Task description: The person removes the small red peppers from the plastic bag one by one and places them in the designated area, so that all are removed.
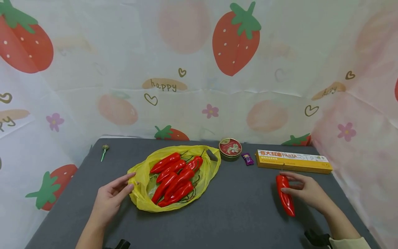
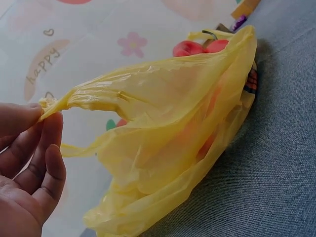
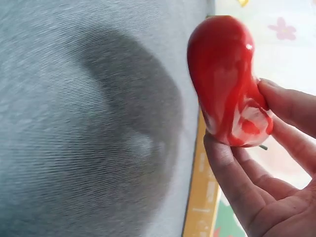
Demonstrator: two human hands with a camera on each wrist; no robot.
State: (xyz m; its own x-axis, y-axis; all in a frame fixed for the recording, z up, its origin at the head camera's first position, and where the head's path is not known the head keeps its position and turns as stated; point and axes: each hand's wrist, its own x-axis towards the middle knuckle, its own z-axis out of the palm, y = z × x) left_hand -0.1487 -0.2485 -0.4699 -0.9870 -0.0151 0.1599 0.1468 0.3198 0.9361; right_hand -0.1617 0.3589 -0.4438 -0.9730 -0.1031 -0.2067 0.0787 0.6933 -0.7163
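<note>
A yellow plastic bag (image 1: pixel 143 204) lies open on the grey table, with several red peppers (image 1: pixel 178 183) inside it. My left hand (image 1: pixel 107 202) pinches the bag's left edge; in the left wrist view the thumb and fingers of the hand (image 2: pixel 29 168) hold a gathered corner of the bag (image 2: pixel 148 98), pulled taut. Over at the right, my right hand (image 1: pixel 306 190) holds one red pepper (image 1: pixel 285 197) near its stem end, raised above the table. The right wrist view has that pepper (image 3: pixel 222 74) between the thumb and fingers of the hand (image 3: pixel 271 182).
A round tin (image 1: pixel 230 148) and a small purple packet (image 1: pixel 247 159) stand behind and right of the bag. The yellow pasta box (image 1: pixel 293 162) lies just beyond my right hand. A small green-stemmed item (image 1: pixel 104 150) is at the back left. A printed cloth hangs behind the table.
</note>
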